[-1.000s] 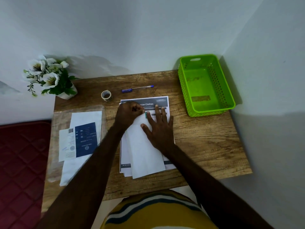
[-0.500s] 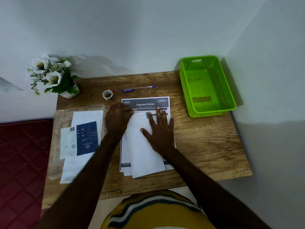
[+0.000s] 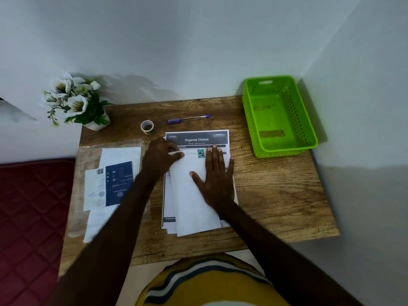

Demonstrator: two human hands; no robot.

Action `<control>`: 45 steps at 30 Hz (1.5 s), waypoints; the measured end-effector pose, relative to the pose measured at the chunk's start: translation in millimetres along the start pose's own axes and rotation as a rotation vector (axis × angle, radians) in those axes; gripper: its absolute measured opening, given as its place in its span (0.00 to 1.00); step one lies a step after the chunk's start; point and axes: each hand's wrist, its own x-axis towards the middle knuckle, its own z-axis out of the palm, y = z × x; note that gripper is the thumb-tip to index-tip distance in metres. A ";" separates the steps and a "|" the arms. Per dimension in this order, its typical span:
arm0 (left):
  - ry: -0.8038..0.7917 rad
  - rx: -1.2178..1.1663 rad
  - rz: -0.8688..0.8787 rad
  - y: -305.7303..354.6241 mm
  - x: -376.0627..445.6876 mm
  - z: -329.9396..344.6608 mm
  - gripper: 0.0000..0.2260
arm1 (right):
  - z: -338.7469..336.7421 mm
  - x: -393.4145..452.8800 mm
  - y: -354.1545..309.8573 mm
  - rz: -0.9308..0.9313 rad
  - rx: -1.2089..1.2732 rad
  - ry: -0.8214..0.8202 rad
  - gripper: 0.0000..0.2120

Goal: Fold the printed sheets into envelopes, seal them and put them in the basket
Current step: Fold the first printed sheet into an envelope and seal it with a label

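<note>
Beyond the white envelope (image 3: 192,195) lie a tape roll (image 3: 147,127) and pen (image 3: 188,119); the green basket (image 3: 249,120) stands to its right on the table (image 3: 276,195). The envelope, stamp at its top, lies on printed sheets (image 3: 196,139). Of the hands, the right hand (image 3: 217,175) presses it flat, fingers straight, while the left hand (image 3: 160,157) pinches its top-left corner.

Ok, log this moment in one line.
step: creasing | left hand: pinches folded sheet | right hand: flat on it | basket: empty

Printed sheets (image 3: 196,140) mostly under envelope (image 3: 192,199) — small print unreadable.
</note>
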 end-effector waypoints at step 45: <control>-0.073 -0.872 -0.362 24.3 -28.3 5.0 0.11 | -64.4 70.0 18.3 0.269 1.170 -0.297 0.09</control>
